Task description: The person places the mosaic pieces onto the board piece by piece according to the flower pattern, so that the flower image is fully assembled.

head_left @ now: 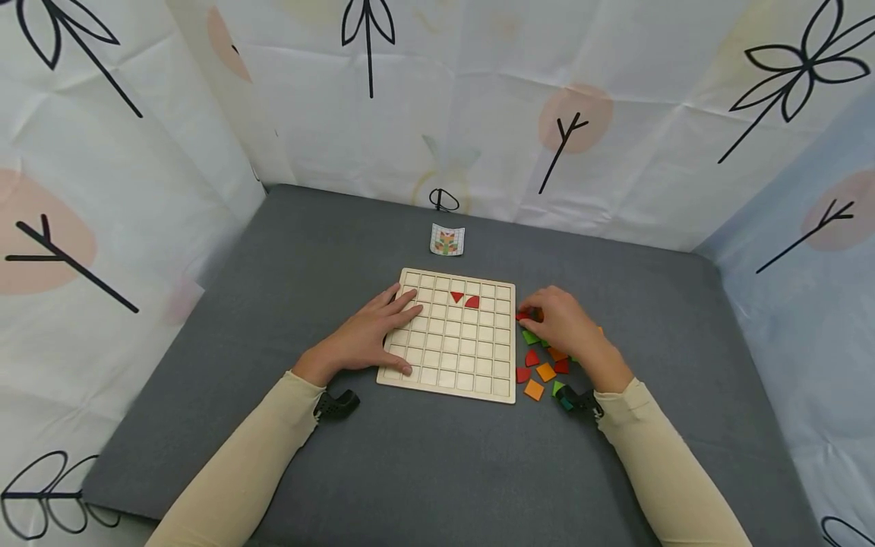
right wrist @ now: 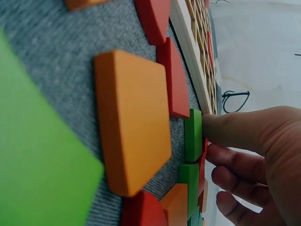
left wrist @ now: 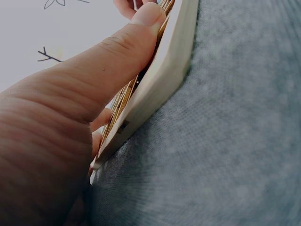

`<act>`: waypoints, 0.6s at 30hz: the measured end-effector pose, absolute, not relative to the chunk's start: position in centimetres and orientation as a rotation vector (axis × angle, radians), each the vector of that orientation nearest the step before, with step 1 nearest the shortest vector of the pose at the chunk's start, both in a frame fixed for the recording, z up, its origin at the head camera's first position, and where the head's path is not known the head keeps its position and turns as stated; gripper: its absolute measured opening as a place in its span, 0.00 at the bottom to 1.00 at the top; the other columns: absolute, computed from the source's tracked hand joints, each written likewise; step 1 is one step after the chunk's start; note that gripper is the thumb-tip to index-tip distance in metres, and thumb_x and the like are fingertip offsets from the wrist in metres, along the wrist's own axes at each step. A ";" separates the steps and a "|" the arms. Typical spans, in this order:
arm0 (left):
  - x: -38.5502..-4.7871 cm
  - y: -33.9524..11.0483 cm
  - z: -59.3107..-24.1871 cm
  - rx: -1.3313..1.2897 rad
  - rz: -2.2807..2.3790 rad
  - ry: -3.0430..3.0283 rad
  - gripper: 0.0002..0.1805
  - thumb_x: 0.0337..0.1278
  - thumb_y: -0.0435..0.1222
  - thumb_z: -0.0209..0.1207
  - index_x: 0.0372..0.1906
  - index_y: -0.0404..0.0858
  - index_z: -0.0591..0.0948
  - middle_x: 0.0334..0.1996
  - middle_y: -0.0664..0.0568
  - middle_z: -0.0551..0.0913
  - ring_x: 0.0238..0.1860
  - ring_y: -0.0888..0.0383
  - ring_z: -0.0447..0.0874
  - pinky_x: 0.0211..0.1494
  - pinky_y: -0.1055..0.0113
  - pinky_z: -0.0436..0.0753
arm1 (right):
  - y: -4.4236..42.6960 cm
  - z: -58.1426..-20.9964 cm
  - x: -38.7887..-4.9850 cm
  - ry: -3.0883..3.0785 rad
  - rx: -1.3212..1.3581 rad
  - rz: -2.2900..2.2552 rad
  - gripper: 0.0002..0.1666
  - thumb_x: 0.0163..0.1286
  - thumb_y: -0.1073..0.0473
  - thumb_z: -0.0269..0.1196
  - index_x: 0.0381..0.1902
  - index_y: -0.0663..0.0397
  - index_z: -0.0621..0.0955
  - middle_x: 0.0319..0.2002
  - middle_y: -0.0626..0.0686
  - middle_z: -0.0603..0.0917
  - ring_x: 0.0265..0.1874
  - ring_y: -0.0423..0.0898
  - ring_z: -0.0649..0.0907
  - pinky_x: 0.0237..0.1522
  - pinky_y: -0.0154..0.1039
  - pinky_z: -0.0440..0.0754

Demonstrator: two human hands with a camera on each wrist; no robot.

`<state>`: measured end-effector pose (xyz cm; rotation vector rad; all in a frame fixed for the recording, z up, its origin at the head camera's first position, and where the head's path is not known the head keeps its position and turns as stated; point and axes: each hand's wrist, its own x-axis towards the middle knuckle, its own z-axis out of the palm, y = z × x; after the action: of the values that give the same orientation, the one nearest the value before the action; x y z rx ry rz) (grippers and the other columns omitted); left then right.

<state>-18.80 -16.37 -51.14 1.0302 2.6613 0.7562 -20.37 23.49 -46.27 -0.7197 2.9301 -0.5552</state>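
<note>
"What's the table (head_left: 437, 471) like?"
"Dark grey, with a woven texture showing in the wrist views."
"And what lies straight on it?"
"A pale wooden grid board (head_left: 444, 349) near the middle, a small printed card (head_left: 447, 240) beyond it, and loose red, orange and green pieces (head_left: 545, 371) clustered just beside the board's right edge, several of them touching."
</note>
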 end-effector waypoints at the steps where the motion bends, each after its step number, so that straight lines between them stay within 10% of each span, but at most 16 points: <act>1: -18.8 -16.4 -51.1 1.030 0.756 2.662 0.66 0.49 0.63 0.80 0.88 0.43 0.60 0.89 0.48 0.47 0.88 0.44 0.32 0.85 0.38 0.50 | 23.5 -46.3 -20.4 2.930 -0.714 -0.564 0.10 0.73 0.63 0.75 0.50 0.60 0.92 0.46 0.57 0.89 0.44 0.56 0.82 0.46 0.55 0.82; 18: -18.7 -16.3 -50.9 1.030 0.767 2.659 0.66 0.48 0.63 0.80 0.88 0.42 0.60 0.89 0.48 0.48 0.88 0.44 0.32 0.84 0.38 0.50 | 24.3 -45.9 -21.1 2.983 -0.573 -0.650 0.14 0.77 0.64 0.71 0.57 0.63 0.89 0.48 0.60 0.90 0.46 0.58 0.82 0.50 0.58 0.83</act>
<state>-18.70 -16.31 -50.93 1.0305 2.6588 0.7673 -21.12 24.26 -45.94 -0.5725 2.9827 -0.6501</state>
